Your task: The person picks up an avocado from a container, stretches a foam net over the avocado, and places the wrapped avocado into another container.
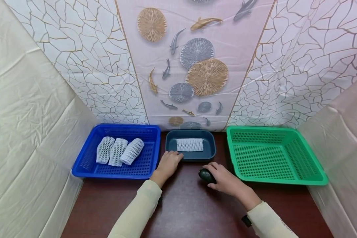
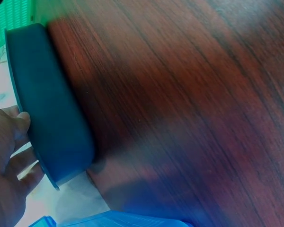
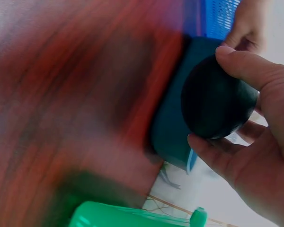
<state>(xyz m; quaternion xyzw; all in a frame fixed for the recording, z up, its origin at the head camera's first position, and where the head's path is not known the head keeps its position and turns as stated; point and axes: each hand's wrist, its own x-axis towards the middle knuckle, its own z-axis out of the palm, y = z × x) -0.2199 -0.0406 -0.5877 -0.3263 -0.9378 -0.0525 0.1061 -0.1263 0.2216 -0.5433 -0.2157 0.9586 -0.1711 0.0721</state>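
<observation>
My right hand grips a dark green avocado above the table, to the front right of a dark teal tray. In the right wrist view the thumb and fingers curl round the avocado. At the tray's front left corner, my left hand holds the rim. The left wrist view has its thumb at the rim of the tray, with the other fingers partly behind it. Inside the tray lies a flat white foam net sleeve.
A blue basket on the left holds 3 white foam net pieces; their contents are hidden. On the right stands a green basket. A patterned cloth hangs behind the brown table, and pale padded walls flank it.
</observation>
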